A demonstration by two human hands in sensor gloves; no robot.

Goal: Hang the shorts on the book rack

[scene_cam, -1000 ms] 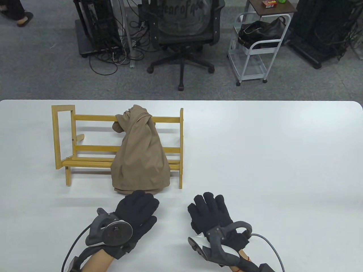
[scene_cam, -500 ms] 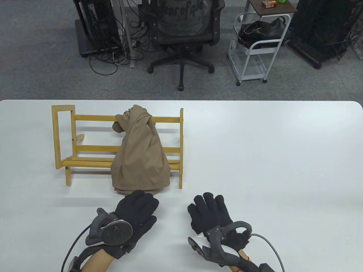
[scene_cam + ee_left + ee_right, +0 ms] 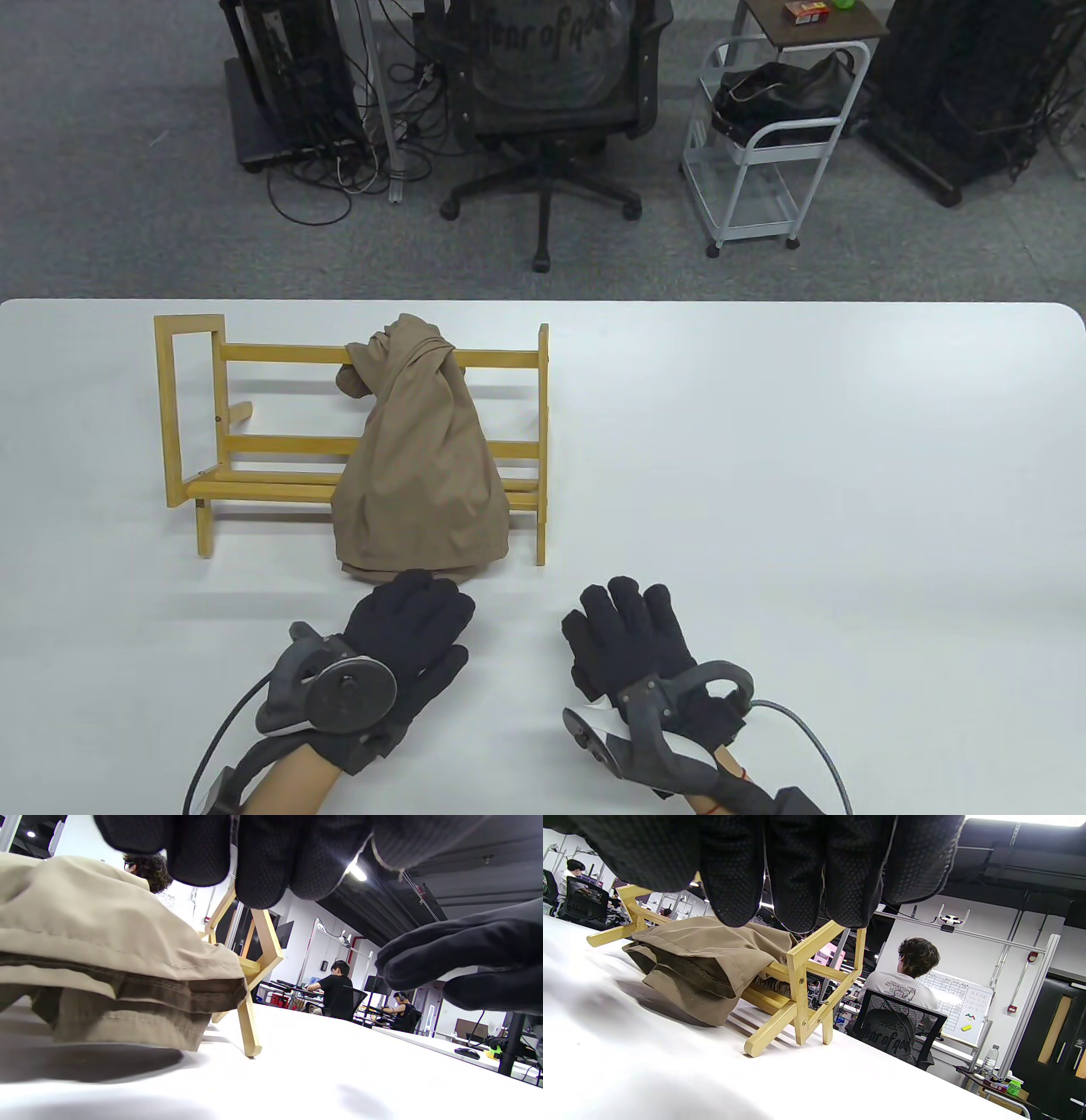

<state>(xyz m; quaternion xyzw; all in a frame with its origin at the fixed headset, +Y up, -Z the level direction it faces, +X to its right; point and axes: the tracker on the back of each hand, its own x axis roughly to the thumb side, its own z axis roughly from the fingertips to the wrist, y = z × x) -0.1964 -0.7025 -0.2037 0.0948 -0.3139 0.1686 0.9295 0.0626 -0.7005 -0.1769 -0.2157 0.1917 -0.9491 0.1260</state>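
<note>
- The table [image 3: 806, 475] is spreading white and wide, carrying the rack on its left half and both hands near its front edge.
- The rack [image 3: 280, 352] is standing upright on the table, its top rail and lower slats running left to right between two wooden end frames; the right wrist view is showing its right end frame [image 3: 797, 984] resting on the tabletop.
- The shorts [image 3: 420, 475] are hanging over the rack's top rail, bunched at the rail and widening downward over the front slats; their hem is lying on the table just in front of the rack. In the left wrist view the hem [image 3: 127, 997] is lying in folded layers on the table.
- The left hand [image 3: 399, 645] is lying palm down on the table, released and grasping nothing; its fingertips are sitting just beside the shorts' hem, and I cannot tell whether they are touching the cloth.
- The right hand [image 3: 636, 654] is lying palm down on the table to the right of the left hand, fingers stretched forward, released and grasping nothing, well apart from the shorts and in front of the rack's right end.
</note>
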